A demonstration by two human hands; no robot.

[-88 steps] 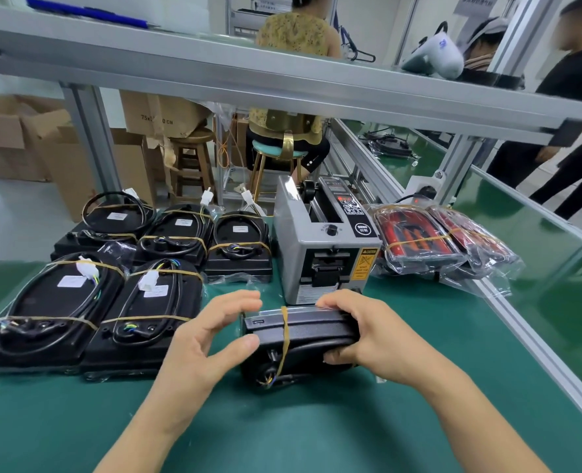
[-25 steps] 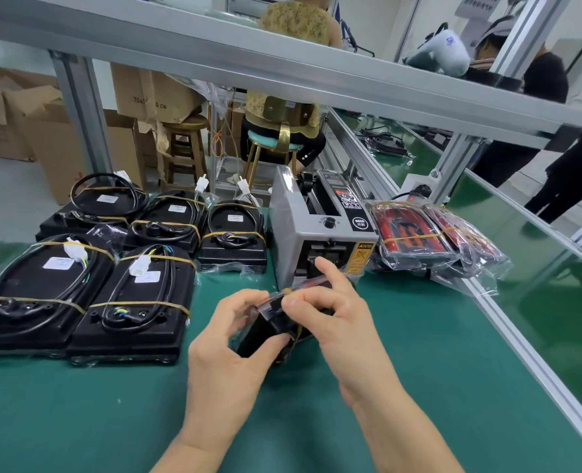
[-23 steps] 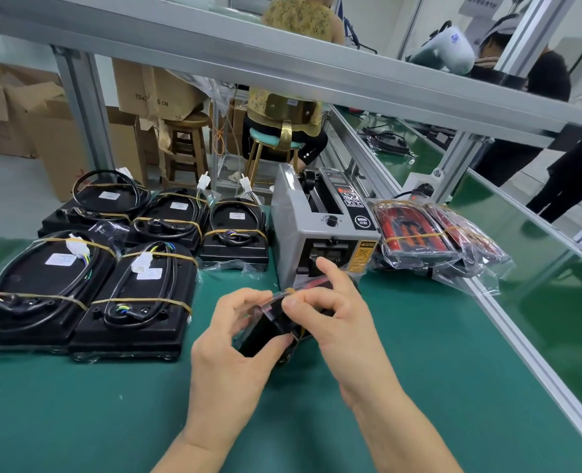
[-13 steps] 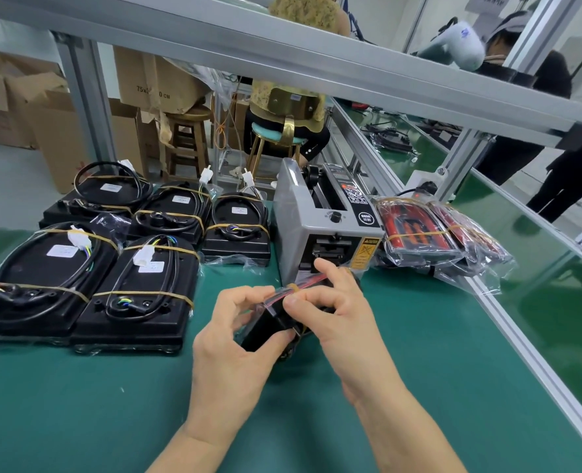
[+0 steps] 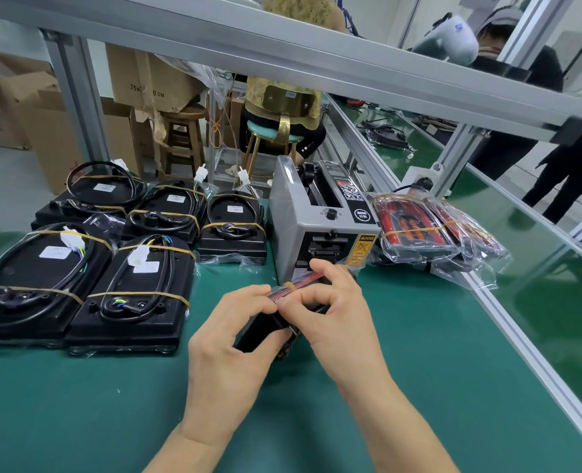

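Over the green tabletop [image 5: 419, 387], a worker's left hand [image 5: 228, 356] and right hand [image 5: 337, 312] both pinch a bagged black-and-red unit [image 5: 262, 331], held tilted just in front of the grey tape dispenser [image 5: 316, 230]. Banded black units [image 5: 136, 288] lie to the left.

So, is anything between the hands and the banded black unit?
Nothing visible: the left hand and right hand both grip the banded black unit, just in front of the grey tape dispenser.
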